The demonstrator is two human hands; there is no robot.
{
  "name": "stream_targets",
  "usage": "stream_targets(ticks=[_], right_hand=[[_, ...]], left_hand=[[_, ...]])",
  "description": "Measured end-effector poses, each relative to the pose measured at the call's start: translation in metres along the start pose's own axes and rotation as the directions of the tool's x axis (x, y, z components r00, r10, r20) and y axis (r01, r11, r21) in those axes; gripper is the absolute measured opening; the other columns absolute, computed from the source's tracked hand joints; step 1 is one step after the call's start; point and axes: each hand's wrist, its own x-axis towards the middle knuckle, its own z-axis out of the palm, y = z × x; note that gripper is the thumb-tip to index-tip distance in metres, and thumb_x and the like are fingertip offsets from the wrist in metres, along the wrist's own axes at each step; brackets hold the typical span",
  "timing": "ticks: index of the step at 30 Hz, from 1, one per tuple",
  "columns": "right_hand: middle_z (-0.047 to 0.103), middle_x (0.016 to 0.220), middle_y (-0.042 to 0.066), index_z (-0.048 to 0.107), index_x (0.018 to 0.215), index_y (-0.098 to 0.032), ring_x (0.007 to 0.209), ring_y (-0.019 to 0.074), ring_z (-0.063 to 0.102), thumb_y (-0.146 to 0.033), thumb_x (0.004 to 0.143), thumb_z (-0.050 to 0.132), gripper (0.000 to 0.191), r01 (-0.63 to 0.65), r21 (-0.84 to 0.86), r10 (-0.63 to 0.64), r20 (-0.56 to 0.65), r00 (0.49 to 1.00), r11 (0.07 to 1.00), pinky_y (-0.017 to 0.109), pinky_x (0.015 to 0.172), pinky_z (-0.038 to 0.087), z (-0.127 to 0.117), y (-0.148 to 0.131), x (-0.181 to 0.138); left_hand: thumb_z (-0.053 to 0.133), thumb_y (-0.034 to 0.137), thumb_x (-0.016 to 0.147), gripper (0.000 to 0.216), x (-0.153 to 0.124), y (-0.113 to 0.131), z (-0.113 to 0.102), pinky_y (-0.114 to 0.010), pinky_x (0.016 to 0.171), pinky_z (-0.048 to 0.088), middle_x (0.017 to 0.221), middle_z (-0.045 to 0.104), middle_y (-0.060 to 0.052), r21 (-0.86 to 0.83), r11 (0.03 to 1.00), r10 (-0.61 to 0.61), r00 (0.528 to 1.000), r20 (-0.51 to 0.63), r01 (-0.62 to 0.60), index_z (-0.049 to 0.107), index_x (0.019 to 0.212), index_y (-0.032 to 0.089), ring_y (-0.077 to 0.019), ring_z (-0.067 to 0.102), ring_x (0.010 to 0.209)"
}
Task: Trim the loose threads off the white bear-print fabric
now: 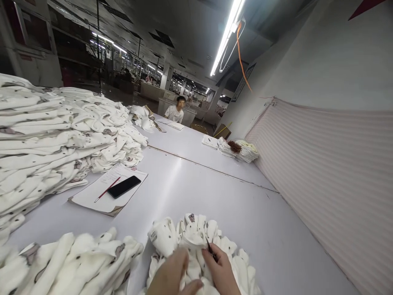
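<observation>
Dark pointed tool: in the right hand [220,268], over the white spotted cloth; the slim dark pointed tool [211,248] runs slantwise, its tip forward and to the left, its rear end back toward the palm.
Right hand: closed around the tool, thumb and fingers near its middle.
Left hand: blurred, at the near left side of the cloth; the left hand [172,272] has its thumb turned toward the right hand, and whether it pinches the fabric I cannot tell.
White spotted cloth: bunched on the table [196,192] at the near edge of view, beneath both hands; the white spotted cloth [194,237] spreads its folds outward at the far and right sides, so no single long axis shows.
Near-left pile: another pile of spotted cloth [76,266] beside it, most folds slanting away to the right.
Phone: a black phone [124,187] on a paper pad [92,198], long axis rising rightward.
Pencil: a red pencil [107,189] just left of the phone, slanting likewise but more steeply.
</observation>
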Motion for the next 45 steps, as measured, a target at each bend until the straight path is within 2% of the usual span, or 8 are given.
stream_targets(ticks=[4, 9, 18, 25, 33, 36, 41, 45], right_hand=[[0.064, 0.071, 0.003, 0.069, 0.076, -0.016, 0.071, 0.0195, 0.057, -0.051, 0.08, 0.059, 0.037, 0.048, -0.018, -0.049, -0.039, 0.998, 0.999, 0.025, 0.065, 0.045, 0.0, 0.009, -0.002], [0.057, 0.067, -0.002, 0.061, 0.079, -0.02, 0.059, 0.0145, 0.051, -0.049, 0.082, 0.058, 0.029, 0.063, -0.152, -0.091, -0.185, 0.979, 0.986, 0.022, 0.055, 0.042, 0.0, 0.009, -0.001], [0.061, 0.086, 0.003, 0.067, 0.091, -0.025, 0.074, 0.0183, 0.062, -0.043, 0.082, 0.055, 0.023, 0.132, -0.429, -0.226, -0.176, 0.958, 0.894, 0.024, 0.063, 0.049, -0.001, -0.003, -0.019], [0.062, 0.085, 0.003, 0.071, 0.094, -0.024, 0.067, 0.0164, 0.063, -0.043, 0.089, 0.049, 0.029, 0.118, -0.474, -0.203, -0.131, 0.97, 0.873, 0.024, 0.058, 0.048, 0.002, -0.011, -0.018], [0.063, 0.083, 0.004, 0.071, 0.086, -0.025, 0.074, 0.0193, 0.062, -0.047, 0.086, 0.052, 0.03, 0.074, -0.375, -0.159, -0.201, 0.967, 0.924, 0.026, 0.066, 0.048, 0.001, -0.012, -0.015], [0.066, 0.094, 0.005, 0.067, 0.087, -0.024, 0.085, 0.0225, 0.063, -0.052, 0.081, 0.057, 0.031, -0.068, -0.231, -0.016, -0.344, 0.939, 0.971, 0.029, 0.074, 0.049, -0.007, -0.006, -0.009], [0.069, 0.096, 0.006, 0.065, 0.09, -0.02, 0.094, 0.0253, 0.062, -0.052, 0.069, 0.068, 0.039, -0.187, 0.03, 0.185, -0.357, 0.915, 0.982, 0.029, 0.078, 0.048, -0.01, 0.017, -0.002], [0.057, 0.064, -0.002, 0.059, 0.068, -0.02, 0.068, 0.0184, 0.057, -0.051, 0.069, 0.067, 0.032, -0.188, 0.027, 0.187, -0.294, 0.937, 0.982, 0.026, 0.064, 0.046, -0.014, 0.03, -0.008]], left_hand=[[0.056, 0.026, 0.081, 0.04, 0.028, -0.002, -0.008, -0.039, 0.1, 0.035, 0.13, 0.051, -0.009, -0.211, 0.975, 0.037, 0.986, -0.16, -0.071, 0.057, 0.121, 0.024, -0.0292, 0.043, 0.122], [0.059, 0.041, 0.079, 0.025, 0.038, -0.011, 0.001, -0.029, 0.076, 0.044, 0.072, 0.062, 0.0, -0.692, 0.688, -0.193, 0.974, 0.116, 0.219, 0.063, 0.076, 0.017, -0.0215, 0.058, 0.079], [0.073, 0.044, 0.065, 0.032, 0.036, -0.021, 0.013, -0.027, 0.071, 0.046, 0.069, 0.063, 0.001, -0.863, 0.341, -0.302, 0.913, 0.275, 0.373, 0.061, 0.077, 0.017, -0.0199, 0.06, 0.076], [0.075, 0.043, 0.066, 0.035, 0.034, -0.022, 0.016, -0.028, 0.077, 0.043, 0.075, 0.067, -0.001, -0.891, 0.316, -0.214, 0.939, 0.269, 0.327, 0.065, 0.087, 0.016, -0.0206, 0.061, 0.083], [0.071, 0.046, 0.069, 0.036, 0.032, -0.024, 0.018, -0.03, 0.076, 0.043, 0.078, 0.066, -0.002, -0.86, 0.397, -0.198, 0.945, 0.262, 0.321, 0.065, 0.088, 0.015, -0.0213, 0.06, 0.081], [0.063, 0.045, 0.075, 0.033, 0.027, -0.022, 0.022, -0.032, 0.081, 0.044, 0.086, 0.067, -0.004, -0.79, 0.549, -0.161, 0.962, 0.22, 0.273, 0.065, 0.089, 0.016, -0.0235, 0.059, 0.089], [0.046, 0.041, 0.087, 0.033, 0.017, -0.024, 0.032, -0.033, 0.091, 0.044, 0.096, 0.066, -0.008, -0.396, 0.914, -0.07, 0.996, 0.059, 0.088, 0.065, 0.099, 0.017, -0.0245, 0.059, 0.097], [0.056, 0.041, 0.084, 0.039, 0.006, -0.034, 0.051, -0.037, 0.094, 0.045, 0.112, 0.066, -0.011, -0.053, 0.998, 0.033, 0.997, -0.067, -0.036, 0.061, 0.119, 0.024, -0.0281, 0.059, 0.108]])
